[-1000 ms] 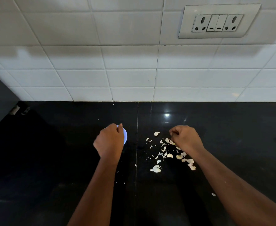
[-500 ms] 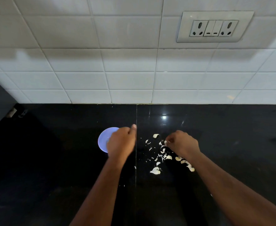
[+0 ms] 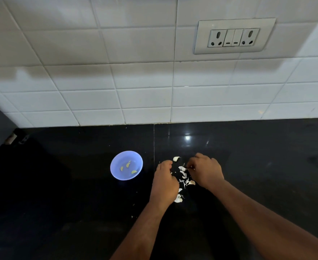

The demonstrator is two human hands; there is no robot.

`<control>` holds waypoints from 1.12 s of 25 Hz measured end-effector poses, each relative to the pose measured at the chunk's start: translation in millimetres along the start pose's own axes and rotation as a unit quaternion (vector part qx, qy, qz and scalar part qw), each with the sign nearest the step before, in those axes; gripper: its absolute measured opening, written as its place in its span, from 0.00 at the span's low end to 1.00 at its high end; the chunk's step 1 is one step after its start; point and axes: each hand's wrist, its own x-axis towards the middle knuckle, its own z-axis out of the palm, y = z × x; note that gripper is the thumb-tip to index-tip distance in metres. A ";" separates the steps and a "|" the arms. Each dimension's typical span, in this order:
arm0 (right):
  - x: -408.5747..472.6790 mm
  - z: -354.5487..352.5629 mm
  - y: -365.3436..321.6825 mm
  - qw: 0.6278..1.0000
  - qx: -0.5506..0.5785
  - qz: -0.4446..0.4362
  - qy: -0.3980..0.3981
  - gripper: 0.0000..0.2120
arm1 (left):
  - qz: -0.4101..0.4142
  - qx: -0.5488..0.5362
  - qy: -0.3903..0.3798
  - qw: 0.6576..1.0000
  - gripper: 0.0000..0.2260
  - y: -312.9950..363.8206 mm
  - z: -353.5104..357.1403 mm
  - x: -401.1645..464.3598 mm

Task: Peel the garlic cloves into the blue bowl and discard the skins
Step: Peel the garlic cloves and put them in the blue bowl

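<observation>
A white tiled wall (image 3: pixel 116 72) fills the upper half of the view, with a double socket plate (image 3: pixel 234 35) at about 1 o'clock. Below it runs a glossy black countertop (image 3: pixel 60 203). Two bare forearms reach in from 5 and 6 o'clock, meeting near the middle of the counter. The left hand (image 3: pixel 164 182) lies knuckles up, fingers curled under; whether it holds anything cannot be told. The right hand (image 3: pixel 206 170), just beside it at 3 o'clock, is bent at the wrist and pinches a scrap of pale skin at its fingertips. The blue bowl (image 3: pixel 116 175) sits at 9 o'clock of the hands, apart from them, holding three peeled garlic cloves (image 3: pixel 128 164). Loose garlic skins (image 3: pixel 183 174) are scattered between and below the hands.
</observation>
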 end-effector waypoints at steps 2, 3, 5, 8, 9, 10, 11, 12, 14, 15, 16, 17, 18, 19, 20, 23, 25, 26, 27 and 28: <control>1.6 -0.1 -2.6 1.000 0.009 -0.004 0.027 0.11 | 0.006 0.014 0.051 0.999 0.22 -0.2 -0.5 2.3; 2.4 0.4 -4.6 0.999 0.011 -0.012 0.036 0.11 | 0.007 0.011 0.070 0.997 0.19 -1.0 -1.0 4.3; 3.1 3.7 -9.7 0.999 0.008 -0.030 0.031 0.10 | -0.004 -0.037 0.080 0.996 0.15 -3.5 -1.0 7.8; 1.2 7.1 -15.3 1.000 0.017 -0.015 0.011 0.11 | -0.029 -0.094 0.067 0.993 0.13 -1.5 3.2 8.6; 0.5 7.8 -16.2 1.000 0.014 -0.013 0.018 0.11 | -0.034 -0.107 0.067 0.991 0.13 -1.6 4.3 8.6; -0.1 8.1 -16.5 1.000 0.004 -0.017 0.019 0.11 | -0.039 -0.122 0.068 0.989 0.11 -1.1 4.6 8.6; 0.0 8.2 -16.2 1.000 -0.008 -0.023 0.018 0.11 | -0.044 -0.136 0.069 0.987 0.09 -1.7 5.4 9.0; 0.1 8.7 -15.6 1.000 -0.012 -0.024 0.015 0.10 | -0.047 -0.148 0.069 0.985 0.07 -2.2 6.4 9.4; -0.9 5.3 -16.2 0.997 0.082 -0.002 0.007 0.06 | -0.059 -0.183 0.069 0.979 0.02 -4.9 8.6 12.3; -1.8 1.4 -17.6 0.981 0.196 0.018 -0.003 0.05 | -0.069 -0.211 0.064 0.973 0.03 -5.3 8.9 14.7; -3.5 -2.8 -19.9 0.947 0.318 0.036 -0.015 0.05 | -0.088 -0.250 0.051 0.963 0.05 -4.7 9.0 17.3; -6.6 -8.8 -23.7 0.908 0.414 0.051 -0.025 0.04 | -0.116 -0.302 0.027 0.946 0.08 -3.0 8.9 19.6; -9.8 -14.4 -27.1 0.883 0.465 0.055 -0.034 0.03 | -0.145 -0.358 -0.002 0.922 0.12 -1.6 8.6 22.0; -12.9 -19.2 -29.1 0.872 0.484 0.050 -0.049 0.02 | -0.168 -0.408 -0.031 0.897 0.14 0.0 7.3 23.7; -15.3 -22.6 -30.4 0.873 0.481 0.040 -0.064 0.02 | -0.186 -0.442 -0.051 0.876 0.15 0.5 6.4 25.4; -15.5 -23.1 -29.8 0.912 0.403 0.029 -0.067 0.04 | -0.217 -0.458 -0.051 0.860 0.13 0.4 9.4 29.3; -12.7 -19.2 -28.7 0.933 0.354 0.035 -0.053 0.04 | -0.233 -0.448 -0.019 0.863 0.12 2.6 14.0 28.2; -11.9 -17.0 -29.4 0.940 0.337 0.035 -0.048 0.05 | -0.240 -0.450 -0.004 0.860 0.11 4.5 16.1 27.0; -11.3 -14.8 -30.4 0.943 0.328 0.037 -0.044 0.06 | -0.244 -0.459 0.007 0.854 0.10 6.1 17.8 25.7; -10.8 -12.7 -31.2 0.945 0.323 0.037 -0.043 0.06 | -0.247 -0.468 0.017 0.849 0.10 6.8 19.6 25.2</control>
